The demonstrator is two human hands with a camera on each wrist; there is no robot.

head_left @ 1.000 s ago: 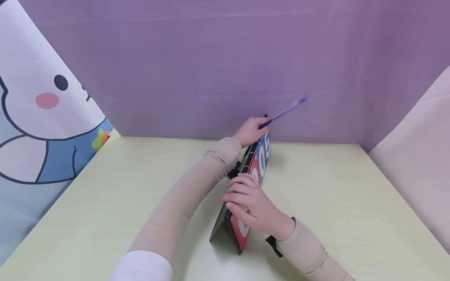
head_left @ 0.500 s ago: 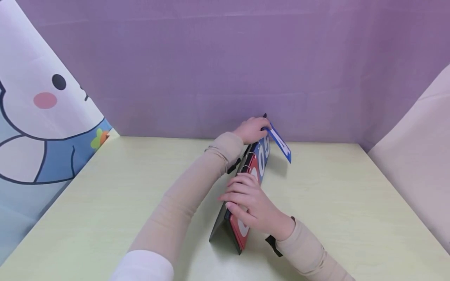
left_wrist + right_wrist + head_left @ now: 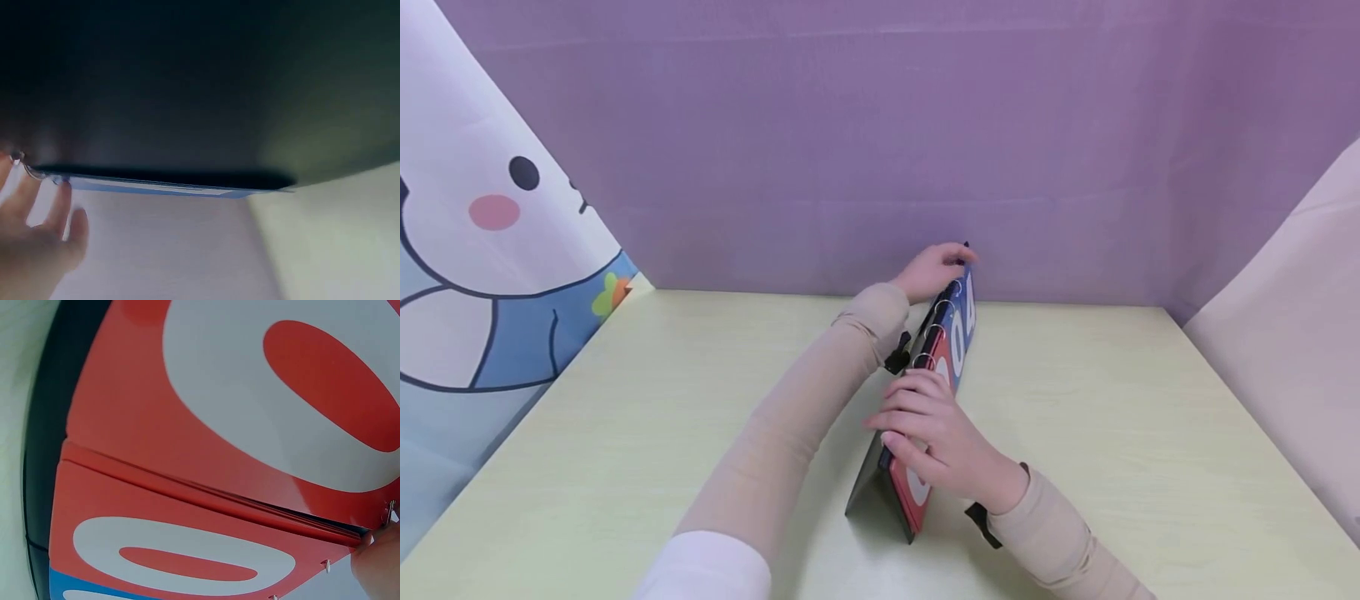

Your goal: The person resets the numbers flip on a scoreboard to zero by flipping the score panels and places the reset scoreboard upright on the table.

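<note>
A black tent-shaped flip scoreboard [image 3: 871, 487] stands lengthwise away from me, with ring-bound number cards. Its far blue card [image 3: 971, 302] shows a 4, beside a blue 0. Red cards [image 3: 125, 425] with white zeros fill the near half. My left hand [image 3: 931, 272] reaches to the far end, fingers loosely over the top edge; in the left wrist view its fingertips touch the rings [image 3: 31, 172] under the dark back panel. My right hand [image 3: 936, 429] rests across the near top edge, covering part of the red cards; only a bit of that hand [image 3: 378, 565] appears in the right wrist view.
The scoreboard stands on a pale yellow-green table [image 3: 1112, 417]. A purple cloth [image 3: 850, 125] hangs behind the table, close to the board's far end. A cartoon-printed cloth [image 3: 460, 250] is at the left, and a pale cloth [image 3: 1300, 333] at the right.
The blue card that stuck out at the far end has swung down flat, so the far digit changes from 5 to 4. My left hand has let that card go; the right hand stays put.
</note>
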